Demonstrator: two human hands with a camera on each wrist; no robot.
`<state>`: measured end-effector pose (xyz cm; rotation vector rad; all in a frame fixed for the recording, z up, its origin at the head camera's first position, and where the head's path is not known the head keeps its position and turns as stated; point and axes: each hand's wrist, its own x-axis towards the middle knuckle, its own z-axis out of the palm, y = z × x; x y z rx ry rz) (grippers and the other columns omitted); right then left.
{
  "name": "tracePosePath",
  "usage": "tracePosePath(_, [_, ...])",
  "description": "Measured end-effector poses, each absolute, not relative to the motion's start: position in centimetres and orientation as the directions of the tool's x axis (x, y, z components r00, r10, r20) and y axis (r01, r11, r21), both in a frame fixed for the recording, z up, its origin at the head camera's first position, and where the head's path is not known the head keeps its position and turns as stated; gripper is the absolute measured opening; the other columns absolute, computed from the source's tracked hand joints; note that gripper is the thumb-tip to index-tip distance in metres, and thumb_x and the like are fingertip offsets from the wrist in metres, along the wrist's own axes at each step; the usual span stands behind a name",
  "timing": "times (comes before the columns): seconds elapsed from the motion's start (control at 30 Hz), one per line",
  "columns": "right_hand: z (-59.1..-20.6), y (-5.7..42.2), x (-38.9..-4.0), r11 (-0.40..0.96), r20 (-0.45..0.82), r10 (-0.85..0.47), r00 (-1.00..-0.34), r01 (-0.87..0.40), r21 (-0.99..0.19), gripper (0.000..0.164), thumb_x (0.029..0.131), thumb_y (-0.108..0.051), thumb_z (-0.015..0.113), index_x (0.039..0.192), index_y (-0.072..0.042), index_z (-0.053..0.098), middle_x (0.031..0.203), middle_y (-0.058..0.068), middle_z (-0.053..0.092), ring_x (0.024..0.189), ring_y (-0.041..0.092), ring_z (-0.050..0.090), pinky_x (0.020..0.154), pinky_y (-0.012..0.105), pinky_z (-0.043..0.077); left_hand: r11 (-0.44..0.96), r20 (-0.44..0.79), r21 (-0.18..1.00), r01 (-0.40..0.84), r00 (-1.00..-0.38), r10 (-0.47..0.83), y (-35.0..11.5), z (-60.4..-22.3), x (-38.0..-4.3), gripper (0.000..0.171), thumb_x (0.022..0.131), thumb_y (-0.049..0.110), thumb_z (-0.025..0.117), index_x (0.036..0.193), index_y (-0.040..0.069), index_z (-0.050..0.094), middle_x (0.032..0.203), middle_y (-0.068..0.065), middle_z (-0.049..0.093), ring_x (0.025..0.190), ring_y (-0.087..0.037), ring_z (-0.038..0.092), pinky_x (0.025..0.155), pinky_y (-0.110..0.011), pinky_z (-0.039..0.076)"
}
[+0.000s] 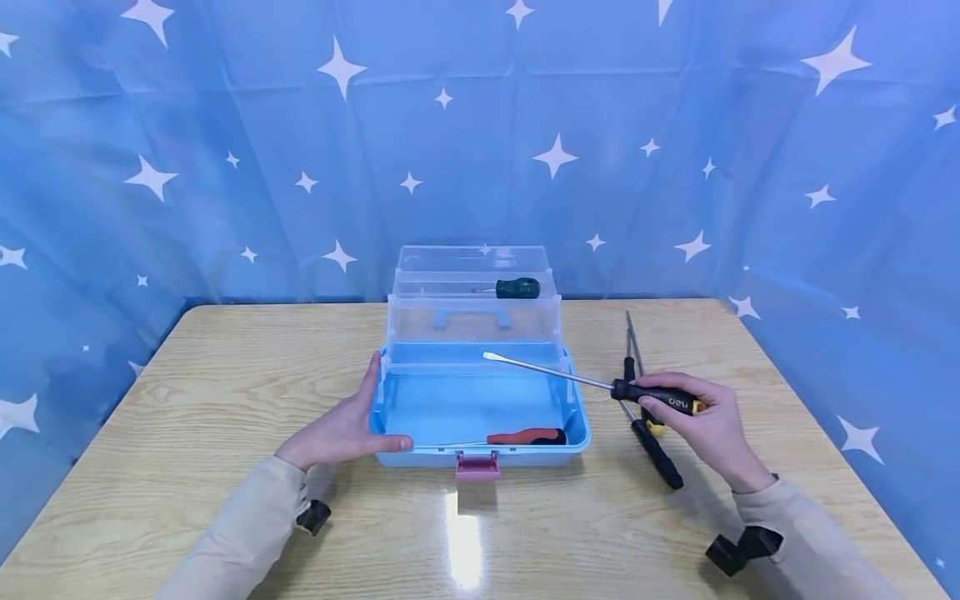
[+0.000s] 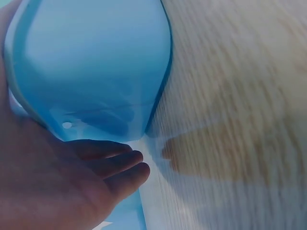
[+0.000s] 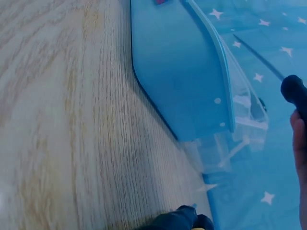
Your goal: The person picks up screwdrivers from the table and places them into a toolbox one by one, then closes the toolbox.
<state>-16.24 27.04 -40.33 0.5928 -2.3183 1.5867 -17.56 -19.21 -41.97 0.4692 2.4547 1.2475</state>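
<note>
A light blue toolbox (image 1: 390,457) with a pink latch (image 1: 477,467) stands on the table, its clear lid (image 1: 472,323) raised. Inside, along the front wall, lies a screwdriver with a red and black handle (image 1: 521,437). A short green-handled screwdriver (image 1: 517,288) is at the lid. My left hand (image 1: 337,429) rests against the box's left end, thumb along the front rim; in the left wrist view its fingers (image 2: 122,175) are extended beside the wall. My right hand (image 1: 712,425) pinches a black and yellow screwdriver (image 1: 626,390) by its handle, the flat tip pointing left over the box.
Several black-handled screwdrivers (image 1: 658,457) lie on the wooden table (image 1: 247,367) right of the box, partly under my right hand in the head view. A blue curtain with white stars (image 1: 450,150) hangs behind the table and along its sides.
</note>
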Motion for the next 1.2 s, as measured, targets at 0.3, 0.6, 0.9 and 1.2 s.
tracePosePath(0.3, [-40.8, 26.2, -16.4, 0.306, 0.416, -0.24, -0.877, -0.475, -0.825, 0.026, 0.084, 0.011, 0.067, 0.106, -0.001, 0.072, 0.109, 0.003, 0.069, 0.086, 0.012, 0.063, 0.055, 0.021, 0.049, 0.541, -0.161, 0.834, 0.112, -0.887, 0.432, -19.1, -42.2, -17.6, 0.127, 0.079, 0.044, 0.078, 0.151, 0.013, -0.022, 0.157, -0.024, 0.006, 0.138, -0.045, 0.023, 0.105, -0.059, 0.029])
tracePosePath(0.6, [-41.2, 25.0, -16.9, 0.268, 0.448, -0.325, -0.833, -0.536, -0.8, 0.028, 0.08, 0.014, 0.07, 0.103, -0.001, 0.072, 0.104, 0.007, 0.07, 0.091, 0.014, 0.065, 0.063, 0.021, 0.051, 0.539, -0.172, 0.836, 0.104, -0.883, 0.436, -19.2, -42.2, -17.6, 0.128, 0.078, 0.044, 0.079, 0.151, 0.013, -0.022, 0.158, -0.024, 0.005, 0.138, -0.045, 0.023, 0.105, -0.059, 0.028])
tracePosePath(0.9, [-41.6, 24.0, -17.2, 0.252, 0.413, -0.387, -0.824, -0.525, -0.813, 0.026, 0.082, 0.011, 0.07, 0.103, -0.005, 0.073, 0.103, 0.01, 0.07, 0.09, 0.016, 0.064, 0.062, 0.024, 0.052, 0.554, -0.178, 0.825, 0.112, -0.879, 0.442, -19.2, -42.4, -17.5, 0.128, 0.079, 0.044, 0.078, 0.15, 0.014, -0.024, 0.156, -0.028, 0.01, 0.135, -0.045, 0.029, 0.104, -0.057, 0.031])
tracePosePath(1.2, [-41.8, 22.4, -17.9, 0.262, 0.438, -0.458, -0.774, -0.588, -0.765, 0.031, 0.076, 0.019, 0.069, 0.102, 0.002, 0.072, 0.101, 0.015, 0.07, 0.09, 0.013, 0.065, 0.063, 0.024, 0.052, 0.544, -0.161, 0.83, 0.124, -0.88, 0.446, -19.3, -42.2, -17.8, 0.128, 0.078, 0.044, 0.079, 0.151, 0.013, -0.022, 0.156, -0.027, 0.012, 0.135, -0.045, 0.03, 0.104, -0.057, 0.032])
